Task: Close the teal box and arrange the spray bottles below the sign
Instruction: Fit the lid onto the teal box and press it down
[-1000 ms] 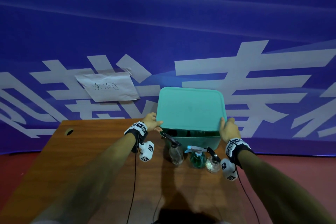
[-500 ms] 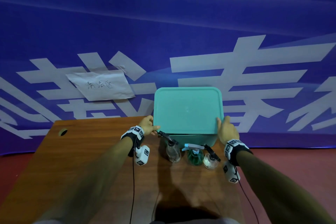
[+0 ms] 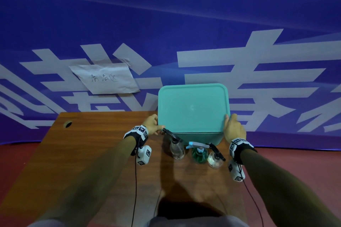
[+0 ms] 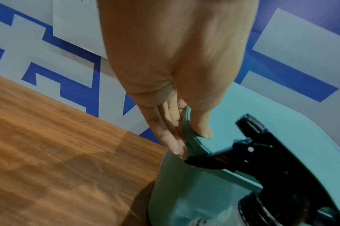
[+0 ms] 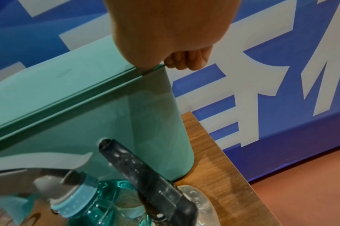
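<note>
The teal box (image 3: 199,137) stands at the back right of the wooden table (image 3: 92,153), and its teal lid (image 3: 192,108) lies flat on it. My left hand (image 3: 156,127) pinches the lid's front left corner, thumb on top and fingers along the side (image 4: 192,142). At the front right corner my right hand (image 3: 229,121) grips the lid's edge with curled fingers (image 5: 165,64). Three spray bottles stand in front of the box: a clear one with a black trigger (image 3: 177,150), a teal one (image 3: 199,155) and a round clear one (image 3: 215,159). The handwritten paper sign (image 3: 107,79) hangs on the banner, up and left of the box.
The blue banner wall (image 3: 166,24) runs right behind the table. A cable hole (image 3: 67,124) sits at the table's far left corner. Bare wood stretches below the sign. The table's right edge (image 5: 233,175) lies close beside the box, with red floor (image 3: 295,162) beyond.
The lid's front edge has come down from a tilt until it lies flat on the box, and the dark gap at the front has closed. Both hands went down with it.
</note>
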{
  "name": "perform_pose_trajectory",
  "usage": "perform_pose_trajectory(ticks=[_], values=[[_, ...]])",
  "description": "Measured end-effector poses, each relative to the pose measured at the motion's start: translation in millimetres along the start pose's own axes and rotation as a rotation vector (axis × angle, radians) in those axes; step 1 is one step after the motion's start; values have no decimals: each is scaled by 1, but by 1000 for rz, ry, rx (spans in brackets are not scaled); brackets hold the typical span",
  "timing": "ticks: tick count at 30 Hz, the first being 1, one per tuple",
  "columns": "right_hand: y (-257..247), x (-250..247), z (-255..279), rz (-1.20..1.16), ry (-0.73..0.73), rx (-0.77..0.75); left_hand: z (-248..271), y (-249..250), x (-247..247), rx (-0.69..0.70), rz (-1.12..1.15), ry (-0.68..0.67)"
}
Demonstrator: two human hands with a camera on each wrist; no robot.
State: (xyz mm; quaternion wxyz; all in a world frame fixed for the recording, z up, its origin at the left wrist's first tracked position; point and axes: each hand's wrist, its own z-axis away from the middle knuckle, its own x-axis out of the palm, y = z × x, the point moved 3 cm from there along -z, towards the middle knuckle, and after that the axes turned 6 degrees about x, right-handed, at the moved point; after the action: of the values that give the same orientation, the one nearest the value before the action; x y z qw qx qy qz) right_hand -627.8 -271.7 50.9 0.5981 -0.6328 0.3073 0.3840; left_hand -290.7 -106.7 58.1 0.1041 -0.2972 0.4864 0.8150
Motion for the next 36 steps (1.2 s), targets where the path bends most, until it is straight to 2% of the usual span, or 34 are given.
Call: perform_pose_trajectory(ticks=[8, 14, 20, 31, 36], values=[[8, -2, -6, -21, -22, 24, -1, 10, -3, -12, 84, -115], [11, 3, 0, -7, -14, 27, 0, 7, -1, 0, 32, -105], [7, 3, -4, -15, 8, 9, 3, 9, -2, 5, -37, -40], [6, 7, -13, -44, -72, 29, 1, 10, -2, -9, -154, 4], [6, 0, -18, -62, -138, 46, -3, 18, -4, -16, -170, -29]])
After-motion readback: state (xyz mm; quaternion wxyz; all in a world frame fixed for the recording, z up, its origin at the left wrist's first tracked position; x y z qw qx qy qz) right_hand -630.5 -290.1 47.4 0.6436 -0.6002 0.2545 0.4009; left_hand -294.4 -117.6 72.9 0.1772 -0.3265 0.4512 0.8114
